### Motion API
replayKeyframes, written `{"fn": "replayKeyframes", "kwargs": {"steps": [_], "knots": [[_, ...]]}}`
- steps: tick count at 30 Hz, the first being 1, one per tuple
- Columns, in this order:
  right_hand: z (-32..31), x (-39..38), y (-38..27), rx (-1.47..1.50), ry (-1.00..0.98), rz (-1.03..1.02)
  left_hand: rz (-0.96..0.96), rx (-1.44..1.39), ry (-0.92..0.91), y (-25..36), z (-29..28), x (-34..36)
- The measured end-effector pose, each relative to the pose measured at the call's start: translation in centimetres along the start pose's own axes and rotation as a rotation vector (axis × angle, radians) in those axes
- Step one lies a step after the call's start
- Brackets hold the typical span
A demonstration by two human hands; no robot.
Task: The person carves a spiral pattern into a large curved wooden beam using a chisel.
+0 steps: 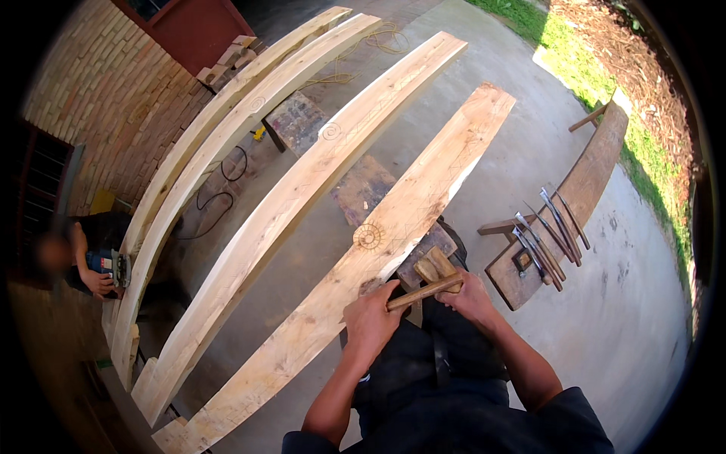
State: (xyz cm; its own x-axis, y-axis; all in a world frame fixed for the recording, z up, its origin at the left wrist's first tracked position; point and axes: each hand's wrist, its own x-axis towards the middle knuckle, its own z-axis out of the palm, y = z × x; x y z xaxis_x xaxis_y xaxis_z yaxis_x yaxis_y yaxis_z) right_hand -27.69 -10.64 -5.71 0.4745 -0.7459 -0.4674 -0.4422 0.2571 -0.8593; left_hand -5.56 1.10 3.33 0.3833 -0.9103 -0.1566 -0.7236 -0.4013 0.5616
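Head view: L hand [370,321] grips wood-handled tool [422,293] at pale beam's [431,181] near R edge; R hand [466,296] holds wooden mallet [434,265], adj. Tool prob. light, stiff: grip handle. Mallet prob. heavier: hold clear of head.

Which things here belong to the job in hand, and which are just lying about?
Seemingly part of the job:
patterned plank by the left hand
wooden handle at the right hand
long-handled tools on the bench

Seemingly just lying about:
yellow cord
stacked wood blocks
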Motion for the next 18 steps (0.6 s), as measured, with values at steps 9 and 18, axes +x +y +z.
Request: {"fn": "replayKeyframes", "kwargs": {"steps": [9, 18], "knots": [[-3.7, -1.5, -2.1, 0.024, -0.072, 0.117, -0.027, -0.001, 0.374, -5.9, 0.3, -0.5], [-28.6, 0.7, -1.0, -0.199, 0.505, -0.053, 0.128, 0.145, 0.439, -7.2, 2.3, -0.4]]}}
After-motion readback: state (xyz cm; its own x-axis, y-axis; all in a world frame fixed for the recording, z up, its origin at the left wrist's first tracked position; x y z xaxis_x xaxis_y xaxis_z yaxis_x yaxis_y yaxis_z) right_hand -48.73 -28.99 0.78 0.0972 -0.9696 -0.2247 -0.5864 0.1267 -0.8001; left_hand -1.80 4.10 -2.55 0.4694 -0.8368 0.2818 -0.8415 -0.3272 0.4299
